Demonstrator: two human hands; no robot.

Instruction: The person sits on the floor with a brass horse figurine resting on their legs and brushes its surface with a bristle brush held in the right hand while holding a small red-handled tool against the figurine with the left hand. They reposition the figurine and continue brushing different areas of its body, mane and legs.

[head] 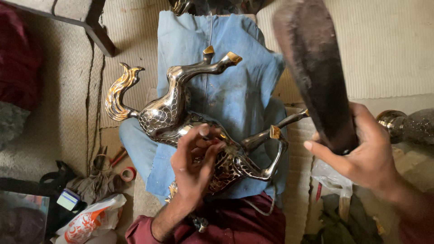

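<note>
Horse figurine [181, 113] lies lengthwise under my left hand [194, 165], fingertips pressing it; my right hand [361, 156] grips the brush [316, 77] alongside

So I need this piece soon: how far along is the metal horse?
The metal horse already gleams on body and legs, tail and hooves golden. In hand: the left hand steadies it on the blue cloth while the right hand holds a dark brush raised. What is left cannot be told.
</note>
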